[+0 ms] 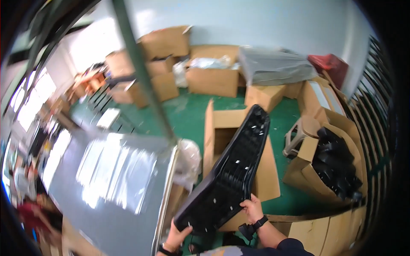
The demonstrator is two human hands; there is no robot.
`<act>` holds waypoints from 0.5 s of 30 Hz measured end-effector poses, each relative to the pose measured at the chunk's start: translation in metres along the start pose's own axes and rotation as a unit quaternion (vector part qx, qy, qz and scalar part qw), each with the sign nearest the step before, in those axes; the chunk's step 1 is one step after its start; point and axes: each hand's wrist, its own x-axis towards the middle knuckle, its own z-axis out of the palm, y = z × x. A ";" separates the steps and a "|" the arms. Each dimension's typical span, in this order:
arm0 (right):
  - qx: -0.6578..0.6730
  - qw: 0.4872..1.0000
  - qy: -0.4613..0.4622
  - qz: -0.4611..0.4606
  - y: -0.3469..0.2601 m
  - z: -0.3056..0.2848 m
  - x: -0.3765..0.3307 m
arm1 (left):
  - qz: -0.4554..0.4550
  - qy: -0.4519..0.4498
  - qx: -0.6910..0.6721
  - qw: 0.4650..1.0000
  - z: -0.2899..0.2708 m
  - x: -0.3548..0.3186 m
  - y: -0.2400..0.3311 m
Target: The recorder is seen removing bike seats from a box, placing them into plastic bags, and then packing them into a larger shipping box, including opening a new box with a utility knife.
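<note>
A long black motorcycle seat (232,177) is tilted up in front of me, its ribbed underside with small white spots facing me. My left hand (176,236) grips its lower left corner, thumb over the rim. At the near right edge, my right hand (253,208) is closed on the rim. The narrow far end of the seat hangs over an open cardboard box (230,119) on the floor, hiding part of the box's inside. My right wrist carries a black strap (259,222).
Left of me stands a table (141,143) with a shiny plastic-covered top and a green post (139,68). At the right, a large open carton (299,170) holds several black pieces, beside a beige stool (305,128). Stacked cartons (213,81) line the back wall.
</note>
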 end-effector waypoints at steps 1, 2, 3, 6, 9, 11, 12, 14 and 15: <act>-0.001 1.000 -0.022 -0.010 0.011 0.001 -0.009 | -0.048 -0.008 -0.022 0.999 -0.002 -0.013 0.048; 0.015 0.998 -0.055 -0.012 0.017 0.012 -0.024 | -0.077 -0.024 -0.042 0.996 -0.028 -0.025 0.048; 0.015 0.997 -0.077 0.000 0.018 0.031 -0.038 | -0.010 0.014 -0.052 0.999 -0.038 -0.039 0.061; -0.031 0.988 -0.140 0.064 0.037 0.081 -0.068 | 0.050 0.098 -0.154 0.982 -0.084 -0.078 0.058; -0.051 0.965 -0.211 0.150 0.084 0.110 -0.086 | 0.095 0.171 -0.246 0.949 -0.127 -0.119 0.074; -0.078 0.950 -0.219 0.210 0.111 0.136 -0.103 | 0.112 0.218 -0.261 0.934 -0.158 -0.148 0.075; -0.090 0.939 -0.204 0.260 0.118 0.148 -0.116 | 0.117 0.214 -0.265 0.933 -0.170 -0.164 0.069; -0.130 0.924 -0.226 0.280 0.144 0.151 -0.124 | 0.127 0.228 -0.276 0.925 -0.189 -0.191 0.058; -0.130 0.918 -0.220 0.304 0.155 0.149 -0.126 | 0.108 0.227 -0.273 0.928 -0.195 -0.203 0.052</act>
